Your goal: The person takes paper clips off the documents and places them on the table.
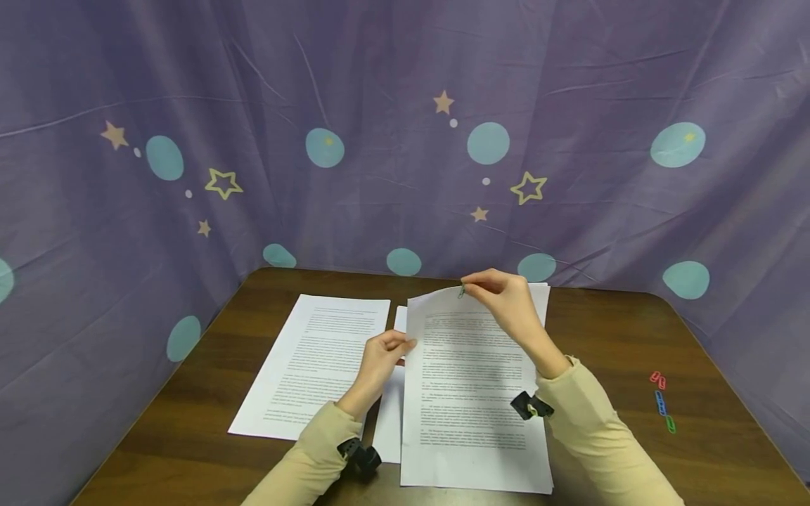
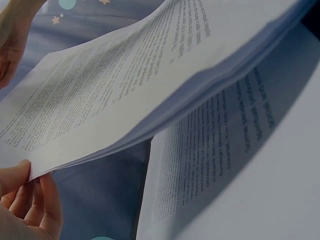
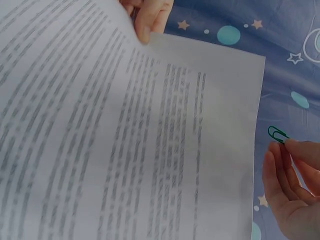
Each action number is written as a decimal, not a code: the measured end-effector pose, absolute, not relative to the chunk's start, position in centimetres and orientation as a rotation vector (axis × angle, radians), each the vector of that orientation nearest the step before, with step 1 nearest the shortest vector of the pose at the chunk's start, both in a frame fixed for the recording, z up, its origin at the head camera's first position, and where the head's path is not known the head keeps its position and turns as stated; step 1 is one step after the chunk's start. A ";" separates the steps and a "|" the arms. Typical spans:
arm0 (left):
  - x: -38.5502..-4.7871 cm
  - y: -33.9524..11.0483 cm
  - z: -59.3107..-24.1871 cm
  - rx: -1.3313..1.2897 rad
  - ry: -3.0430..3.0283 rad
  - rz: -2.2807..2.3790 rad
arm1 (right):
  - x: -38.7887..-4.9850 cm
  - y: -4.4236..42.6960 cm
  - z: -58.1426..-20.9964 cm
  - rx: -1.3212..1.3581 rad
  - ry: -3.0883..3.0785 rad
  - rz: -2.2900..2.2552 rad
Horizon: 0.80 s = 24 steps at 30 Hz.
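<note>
A stack of printed sheets [image 1: 474,393] is lifted at its far end, tilted toward the head camera. At its left edge my left hand [image 1: 380,358] pinches it between thumb and fingers; the left wrist view shows the layered sheets [image 2: 115,100] fanning slightly apart. My right hand [image 1: 506,302] is at the top edge, pinching a small green paper clip [image 3: 277,134] between thumb and forefinger. In the right wrist view, the clip appears just beside the top edge of the paper, with a gap between them. The right hand's other fingers are bent behind the clip.
Another printed stack [image 1: 310,372] lies on the left of the wooden table [image 1: 607,422]. White paper [image 1: 387,429] shows beneath the lifted sheets. Red clips [image 1: 658,379], blue clips [image 1: 660,403] and a green clip [image 1: 671,424] lie at the right. A purple patterned curtain [image 1: 380,204] stands behind.
</note>
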<state>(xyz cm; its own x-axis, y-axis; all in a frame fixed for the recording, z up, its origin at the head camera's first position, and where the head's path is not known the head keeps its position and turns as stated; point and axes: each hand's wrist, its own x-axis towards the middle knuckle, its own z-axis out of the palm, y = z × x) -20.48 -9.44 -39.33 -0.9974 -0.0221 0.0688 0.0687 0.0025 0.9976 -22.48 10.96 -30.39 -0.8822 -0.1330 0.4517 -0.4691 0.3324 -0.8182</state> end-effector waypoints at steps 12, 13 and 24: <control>-20.5 -9.5 -39.2 -0.034 -2.185 -2.176 | -22.2 13.8 -31.1 0.486 -2.389 1.501; -20.5 -9.5 -39.3 -0.033 -2.187 -2.172 | -22.1 14.0 -31.2 0.476 -2.389 1.496; -20.6 -9.7 -39.4 -0.039 -2.191 -2.170 | -21.4 17.5 -32.5 0.377 -2.404 1.433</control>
